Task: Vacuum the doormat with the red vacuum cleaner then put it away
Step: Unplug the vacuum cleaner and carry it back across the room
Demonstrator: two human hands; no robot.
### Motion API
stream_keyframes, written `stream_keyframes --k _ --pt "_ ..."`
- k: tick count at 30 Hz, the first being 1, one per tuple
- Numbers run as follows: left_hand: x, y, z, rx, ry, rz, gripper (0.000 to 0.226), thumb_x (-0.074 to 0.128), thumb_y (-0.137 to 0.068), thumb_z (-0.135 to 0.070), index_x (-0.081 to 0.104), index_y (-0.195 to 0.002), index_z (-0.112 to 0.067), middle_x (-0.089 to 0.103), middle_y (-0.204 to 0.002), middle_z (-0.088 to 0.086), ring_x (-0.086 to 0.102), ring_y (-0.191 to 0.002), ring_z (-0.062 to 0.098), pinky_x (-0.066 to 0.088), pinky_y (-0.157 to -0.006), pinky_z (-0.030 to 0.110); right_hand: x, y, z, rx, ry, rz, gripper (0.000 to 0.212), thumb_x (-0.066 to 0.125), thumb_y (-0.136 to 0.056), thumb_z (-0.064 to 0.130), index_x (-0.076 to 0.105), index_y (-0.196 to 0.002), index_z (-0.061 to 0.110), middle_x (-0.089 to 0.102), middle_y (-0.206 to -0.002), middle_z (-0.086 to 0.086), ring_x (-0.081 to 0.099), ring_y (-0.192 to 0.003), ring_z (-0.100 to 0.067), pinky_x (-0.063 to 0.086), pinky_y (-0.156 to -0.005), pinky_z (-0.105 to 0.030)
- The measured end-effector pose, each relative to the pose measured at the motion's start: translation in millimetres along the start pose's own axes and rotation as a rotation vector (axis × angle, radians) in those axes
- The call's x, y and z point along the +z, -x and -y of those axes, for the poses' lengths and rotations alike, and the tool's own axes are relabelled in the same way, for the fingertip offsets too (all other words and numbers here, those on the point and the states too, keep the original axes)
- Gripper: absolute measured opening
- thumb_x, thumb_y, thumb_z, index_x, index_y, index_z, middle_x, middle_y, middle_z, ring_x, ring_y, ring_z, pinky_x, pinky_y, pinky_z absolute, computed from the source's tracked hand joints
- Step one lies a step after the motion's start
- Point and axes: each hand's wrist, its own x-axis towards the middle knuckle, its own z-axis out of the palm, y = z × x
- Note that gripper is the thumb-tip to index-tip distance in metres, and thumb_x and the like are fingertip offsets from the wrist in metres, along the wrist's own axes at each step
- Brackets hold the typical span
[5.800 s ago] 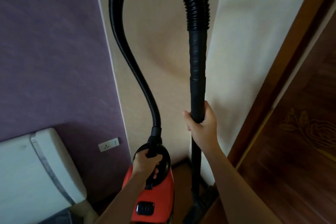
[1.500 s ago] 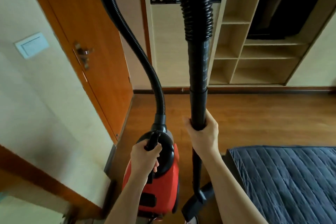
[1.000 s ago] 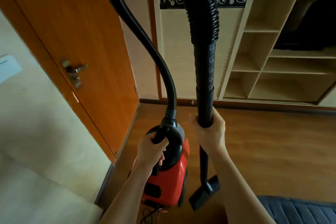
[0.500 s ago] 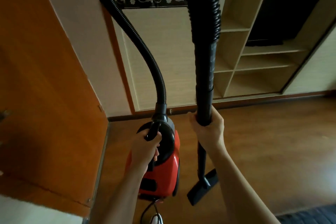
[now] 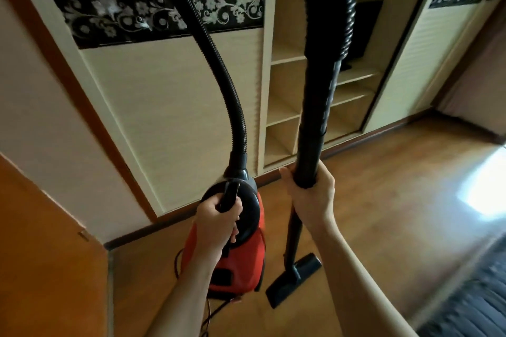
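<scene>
Both hands busy: left hand [image 5: 216, 223] grips the black carry handle [image 5: 229, 196] of the red canister vacuum cleaner [image 5: 241, 260], held above the brown wooden floor [image 5: 383, 200]. Right hand [image 5: 312, 197] wraps the upright black rigid wand [image 5: 315, 123]; flat black floor nozzle [image 5: 293, 279] hangs low beside the canister. Ribbed black hose [image 5: 219, 63] arcs overhead.

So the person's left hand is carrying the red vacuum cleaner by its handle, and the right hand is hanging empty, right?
Not quite. The head view shows the right hand gripping the black tube. The left hand does carry the red vacuum cleaner by its handle.
</scene>
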Motion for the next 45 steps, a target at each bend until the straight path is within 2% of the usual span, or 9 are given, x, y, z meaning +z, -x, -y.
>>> stream_keyframes --k 2,7,17,23,28,31,34,38,45 --pt "13 -20 -5 0.019 -0.018 0.019 0.017 0.067 -0.090 -0.011 0.066 -0.080 0.003 0.054 -0.049 0.007 0.048 -0.039 0.026 0.039 -0.036 0.028 -2 -15 -13 -0.008 0.016 -0.020 0.028 0.076 -0.082 -0.009 0.058 -0.078 0.012 0.056 -0.067 -0.014 0.052 -0.060 -0.032 0.047 -0.055 -0.034" --pt "60 -73 -15 0.014 -0.050 0.080 0.014 0.068 -0.090 -0.012 0.068 -0.081 -0.001 0.055 -0.050 0.009 0.048 -0.041 0.027 0.041 -0.038 0.029 -12 -60 -53 0.002 0.037 -0.028 0.035 0.075 -0.079 -0.015 0.058 -0.078 0.015 0.057 -0.064 0.012 0.053 -0.057 -0.002 0.043 -0.057 -0.012" --pt "221 -202 -25 -0.029 -0.110 0.194 0.011 0.068 -0.090 -0.009 0.069 -0.084 -0.001 0.055 -0.051 0.007 0.046 -0.038 0.023 0.040 -0.037 0.028 -71 -208 -172 0.039 0.082 -0.133 0.020 0.074 -0.080 0.005 0.054 -0.075 0.003 0.053 -0.065 -0.009 0.047 -0.059 -0.027 0.044 -0.055 -0.048" --pt "323 -267 -43 -0.035 -0.113 0.304 0.007 0.068 -0.090 -0.008 0.069 -0.085 -0.003 0.055 -0.053 0.006 0.046 -0.038 0.021 0.038 -0.036 0.026 -125 -295 -215 0.068 0.119 -0.223 0.033 0.076 -0.080 -0.009 0.056 -0.075 0.016 0.051 -0.062 0.011 0.045 -0.055 -0.006 0.041 -0.054 -0.022" --pt "394 -298 -59 -0.021 -0.096 0.409 0.010 0.066 -0.090 -0.005 0.067 -0.081 -0.001 0.054 -0.053 0.005 0.044 -0.037 0.019 0.037 -0.035 0.025 -166 -331 -245 0.087 0.180 -0.273 0.027 0.077 -0.080 0.002 0.054 -0.074 0.013 0.045 -0.061 0.016 0.037 -0.055 -0.007 0.036 -0.050 -0.030" --pt "435 -312 -66 -0.002 -0.102 0.459 0.011 0.066 -0.089 -0.004 0.066 -0.080 0.003 0.054 -0.053 0.005 0.044 -0.035 0.019 0.036 -0.034 0.024 -188 -351 -257 0.098 0.220 -0.322 0.045 0.079 -0.080 -0.001 0.048 -0.072 0.030 0.047 -0.060 0.020 0.037 -0.054 -0.005 0.034 -0.051 -0.021" --pt "475 -327 -70 0.007 -0.106 0.501 0.012 0.067 -0.088 -0.004 0.066 -0.079 0.003 0.054 -0.051 0.004 0.044 -0.035 0.020 0.037 -0.034 0.024 -209 -368 -277 0.138 0.271 -0.388 0.050 0.081 -0.080 -0.002 0.047 -0.070 0.034 0.048 -0.059 0.018 0.037 -0.053 -0.005 0.034 -0.051 -0.019" --pt "531 -359 -71 -0.014 -0.103 0.597 0.014 0.067 -0.088 -0.002 0.065 -0.075 0.004 0.052 -0.053 0.008 0.042 -0.033 0.021 0.035 -0.033 0.023 -234 -401 -308 0.184 0.330 -0.492 0.036 0.081 -0.080 -0.002 0.050 -0.071 0.015 0.043 -0.060 0.006 0.035 -0.054 -0.007 0.033 -0.050 -0.018" --pt "646 -431 -82 0.012 -0.124 0.794 0.013 0.066 -0.086 -0.001 0.064 -0.075 0.006 0.054 -0.051 0.007 0.045 -0.035 0.023 0.036 -0.034 0.023 -270 -501 -360 0.197 0.450 -0.616 0.043 0.081 -0.080 -0.004 0.050 -0.070 0.023 0.050 -0.060 -0.010 0.040 -0.055 -0.008 0.034 -0.051 -0.015"
